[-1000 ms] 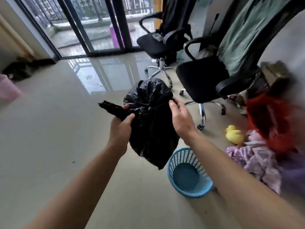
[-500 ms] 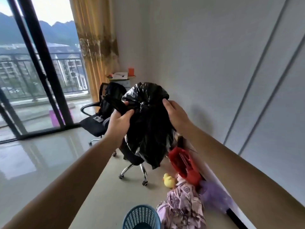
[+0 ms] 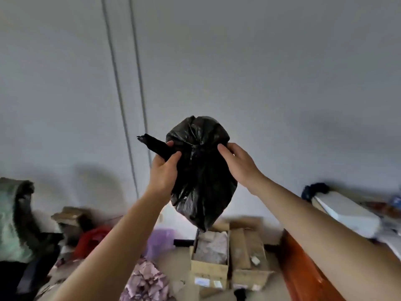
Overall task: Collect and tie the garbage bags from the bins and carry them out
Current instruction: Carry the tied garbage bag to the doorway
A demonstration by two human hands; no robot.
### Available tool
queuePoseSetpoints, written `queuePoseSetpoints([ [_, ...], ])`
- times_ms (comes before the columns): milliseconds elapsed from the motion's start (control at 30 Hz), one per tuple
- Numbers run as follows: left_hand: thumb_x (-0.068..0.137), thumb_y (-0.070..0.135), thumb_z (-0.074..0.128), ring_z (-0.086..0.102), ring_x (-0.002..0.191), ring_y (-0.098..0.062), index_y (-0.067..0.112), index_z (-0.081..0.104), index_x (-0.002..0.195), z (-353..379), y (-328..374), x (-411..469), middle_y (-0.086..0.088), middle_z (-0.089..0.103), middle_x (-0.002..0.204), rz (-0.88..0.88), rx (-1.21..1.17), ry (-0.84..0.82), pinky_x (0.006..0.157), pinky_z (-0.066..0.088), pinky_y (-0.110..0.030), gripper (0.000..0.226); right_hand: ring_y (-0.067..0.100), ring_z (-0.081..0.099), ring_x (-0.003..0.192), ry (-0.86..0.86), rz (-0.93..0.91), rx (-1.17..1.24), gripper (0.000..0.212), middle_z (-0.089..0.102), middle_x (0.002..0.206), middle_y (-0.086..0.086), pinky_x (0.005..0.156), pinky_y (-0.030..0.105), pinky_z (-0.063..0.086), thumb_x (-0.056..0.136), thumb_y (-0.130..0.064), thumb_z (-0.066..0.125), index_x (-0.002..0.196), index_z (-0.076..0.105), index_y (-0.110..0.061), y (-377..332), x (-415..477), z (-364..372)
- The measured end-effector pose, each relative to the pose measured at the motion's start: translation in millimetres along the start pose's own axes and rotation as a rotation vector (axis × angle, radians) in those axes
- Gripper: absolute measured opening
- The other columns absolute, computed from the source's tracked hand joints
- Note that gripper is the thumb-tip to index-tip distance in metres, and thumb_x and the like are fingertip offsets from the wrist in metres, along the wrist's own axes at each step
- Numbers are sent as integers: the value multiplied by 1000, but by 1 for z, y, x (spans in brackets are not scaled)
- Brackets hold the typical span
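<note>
Plain grey wall (image 3: 260, 61) now fills the view; the window, chairs and blue bin seen a second ago are gone, cardboard boxes (image 3: 230, 257) below instead. So the person has turned, probably heading out. Black garbage bag (image 3: 201, 174) hangs mid-air at chest height. Left hand (image 3: 162, 172) fisted round its twisted tail, right hand (image 3: 238, 164) pinching the neck at the knot. Tying looks about done.

Dim, soft daylight; blurred, wide-angle-warped edges, faint shadows on the wall (image 3: 260, 61)
</note>
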State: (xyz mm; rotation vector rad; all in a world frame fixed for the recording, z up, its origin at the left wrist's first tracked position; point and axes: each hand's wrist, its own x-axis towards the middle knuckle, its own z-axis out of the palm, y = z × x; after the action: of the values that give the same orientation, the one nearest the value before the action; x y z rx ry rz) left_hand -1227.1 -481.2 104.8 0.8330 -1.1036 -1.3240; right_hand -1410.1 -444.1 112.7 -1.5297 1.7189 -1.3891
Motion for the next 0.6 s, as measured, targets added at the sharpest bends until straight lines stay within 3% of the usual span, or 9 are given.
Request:
queuePoseSetpoints([
  [67,99,9,54,71,93,-14,26,62,113,65,-9,-19,-1,72,101,-29,-20,-163,84,56,-30,23,9,60,100,143,47,-38,35,63,105,-11,86,31,47,99,-51,44,111,60,-23,14,-26,-70],
  [200,99,10,53,69,99,-17,31,63,102,189,-25,-80,-2,72,103,-48,2,-447,88,54,-32,23,12,59,105,390,134,-95,42,63,111,-9,92,35,46,97,-56,43,120,58,-24,43,-95,-201],
  [400,99,11,52,71,101,-17,24,66,115,363,-69,-206,-5,74,109,-77,10,-807,90,55,-32,24,6,58,103,685,238,-105,46,61,110,-13,83,24,43,98,-54,45,127,57,-21,94,-236,-378],
  [467,100,13,52,71,99,-14,26,64,115,421,-84,-257,0,75,106,-100,9,-891,86,55,-28,24,2,58,102,768,277,-121,46,62,110,-17,87,23,45,97,-56,46,126,59,-23,108,-289,-436],
  [533,100,11,51,70,95,-10,33,63,102,482,-97,-316,6,74,97,-112,-11,-983,82,54,-23,24,9,58,112,861,317,-144,50,63,120,-13,99,33,45,94,-60,47,129,59,-26,126,-347,-500],
  [600,100,11,52,69,99,-12,37,62,94,535,-110,-369,6,73,98,-122,-12,-1051,87,53,-26,29,10,58,114,945,365,-137,50,63,121,-12,99,33,44,93,-60,48,129,58,-26,141,-397,-552],
])
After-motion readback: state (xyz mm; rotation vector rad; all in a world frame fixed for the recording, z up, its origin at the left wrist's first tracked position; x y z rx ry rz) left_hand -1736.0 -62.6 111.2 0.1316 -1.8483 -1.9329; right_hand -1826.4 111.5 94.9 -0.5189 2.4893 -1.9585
